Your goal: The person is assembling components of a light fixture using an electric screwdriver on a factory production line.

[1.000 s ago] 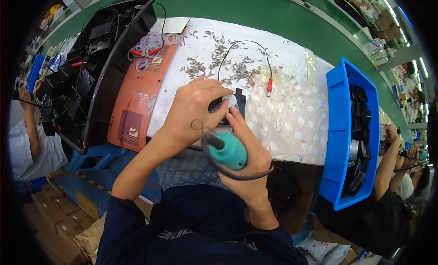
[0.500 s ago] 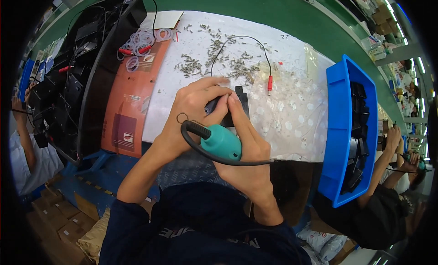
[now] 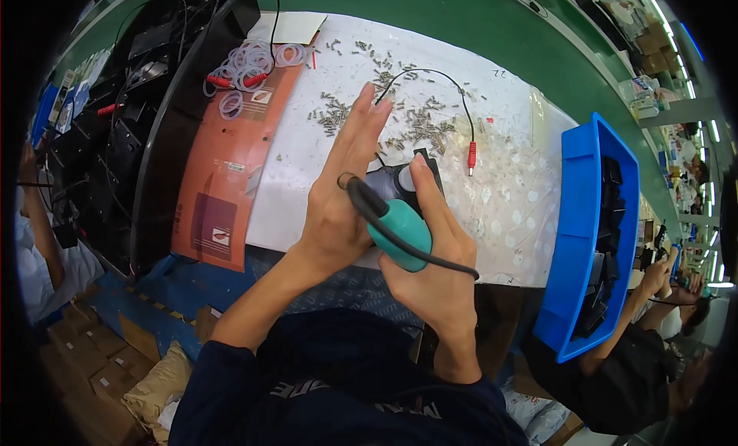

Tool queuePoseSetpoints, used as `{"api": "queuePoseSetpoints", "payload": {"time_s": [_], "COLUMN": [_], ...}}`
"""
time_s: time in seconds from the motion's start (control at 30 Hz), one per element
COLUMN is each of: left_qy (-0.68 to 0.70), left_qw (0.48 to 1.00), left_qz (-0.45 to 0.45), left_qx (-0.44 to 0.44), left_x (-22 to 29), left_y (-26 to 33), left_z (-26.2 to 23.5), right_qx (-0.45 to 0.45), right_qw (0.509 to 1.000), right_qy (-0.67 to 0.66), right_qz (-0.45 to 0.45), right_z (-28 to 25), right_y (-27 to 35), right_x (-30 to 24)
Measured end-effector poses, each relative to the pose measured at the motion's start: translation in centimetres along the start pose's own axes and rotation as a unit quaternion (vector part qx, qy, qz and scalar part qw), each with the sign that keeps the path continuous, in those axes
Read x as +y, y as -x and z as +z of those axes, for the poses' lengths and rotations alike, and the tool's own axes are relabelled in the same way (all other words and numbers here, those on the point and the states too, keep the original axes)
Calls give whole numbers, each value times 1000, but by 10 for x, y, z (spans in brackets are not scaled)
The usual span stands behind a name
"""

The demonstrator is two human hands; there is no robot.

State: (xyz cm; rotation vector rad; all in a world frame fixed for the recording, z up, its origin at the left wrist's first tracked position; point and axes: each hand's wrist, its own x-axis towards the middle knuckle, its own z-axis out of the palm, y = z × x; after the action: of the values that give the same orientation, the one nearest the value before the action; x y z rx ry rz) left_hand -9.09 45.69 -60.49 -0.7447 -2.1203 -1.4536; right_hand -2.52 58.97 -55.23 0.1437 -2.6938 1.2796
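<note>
My right hand (image 3: 440,285) is wrapped round a teal electric screwdriver (image 3: 404,237), whose black cord loops over its top end. Its index finger reaches forward along the tool. Just left of it, my left hand (image 3: 330,215) is held edge-up with fingers stretched out, and I see nothing gripped in it. A black box-like device (image 3: 430,169) lies on the table beneath and between the hands, mostly hidden by them. From it a thin black cable with a red-sleeved plug (image 3: 472,155) arches over the table. Beyond my fingertips lie many small metal screws (image 3: 423,125).
Clear plastic rings (image 3: 254,58) and red plugs lie on an orange folder (image 3: 207,185) at the left. A black bin (image 3: 165,131) of black devices stands beyond it. On the right is a blue bin (image 3: 573,215) holding black parts. Other people's arms (image 3: 634,304) show at both sides.
My left hand has let go of the device; its fingers have straightened and reach forward. The screwdriver and my right hand have shifted slightly right. The whole view has shifted a little.
</note>
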Motion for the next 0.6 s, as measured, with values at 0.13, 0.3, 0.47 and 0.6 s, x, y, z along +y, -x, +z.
{"api": "queuePoseSetpoints", "payload": {"time_s": [0.13, 0.3, 0.47, 0.6], "left_qy": [39, 75, 80, 71], "left_qw": [998, 993, 995, 997], "left_qz": [-11, -73, -21, -2], "left_qx": [-41, -53, -49, -42], "left_x": [-6, 1, -5, -7], "left_y": [2, -2, -1, -1], "left_z": [-5, -5, -5, -2], "right_qx": [-32, -65, -113, -123], "right_qw": [999, 998, 992, 990], "right_qy": [24, 25, 61, 72], "right_qz": [-3, 1, 9, -5], "right_z": [-4, -11, -17, -22], "right_y": [-8, -12, -8, -8], "right_x": [-8, -7, -2, -1]}}
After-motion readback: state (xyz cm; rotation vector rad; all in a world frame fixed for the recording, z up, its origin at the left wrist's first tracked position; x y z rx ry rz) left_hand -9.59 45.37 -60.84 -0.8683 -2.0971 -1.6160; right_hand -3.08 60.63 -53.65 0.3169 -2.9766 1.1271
